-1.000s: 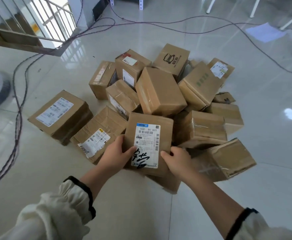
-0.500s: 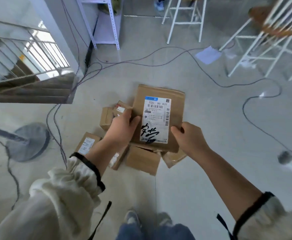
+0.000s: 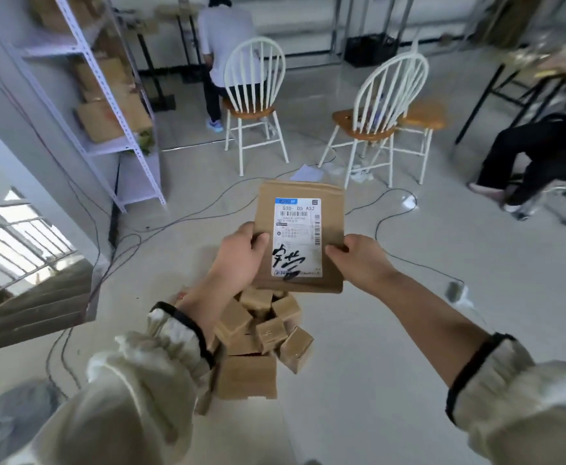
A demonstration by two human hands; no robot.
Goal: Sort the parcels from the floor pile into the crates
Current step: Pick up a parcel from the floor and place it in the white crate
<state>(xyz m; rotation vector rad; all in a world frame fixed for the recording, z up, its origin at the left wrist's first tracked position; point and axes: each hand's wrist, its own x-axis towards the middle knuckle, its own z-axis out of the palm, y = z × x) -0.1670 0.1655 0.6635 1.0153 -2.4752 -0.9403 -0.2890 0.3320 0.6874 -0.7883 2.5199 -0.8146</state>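
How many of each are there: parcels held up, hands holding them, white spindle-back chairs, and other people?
Held brown cardboard parcel with a white label: 1
Hands gripping it, left hand and right hand: 2
Arched white spindle-back chairs with wooden seats: 2
Other people, person in a white top and seated person in black: 2
Total: 7

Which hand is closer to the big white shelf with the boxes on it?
Left. The left hand grips the parcel by its left edge, the side facing the shelf. The right hand grips the parcel's right edge, farther from the shelf.
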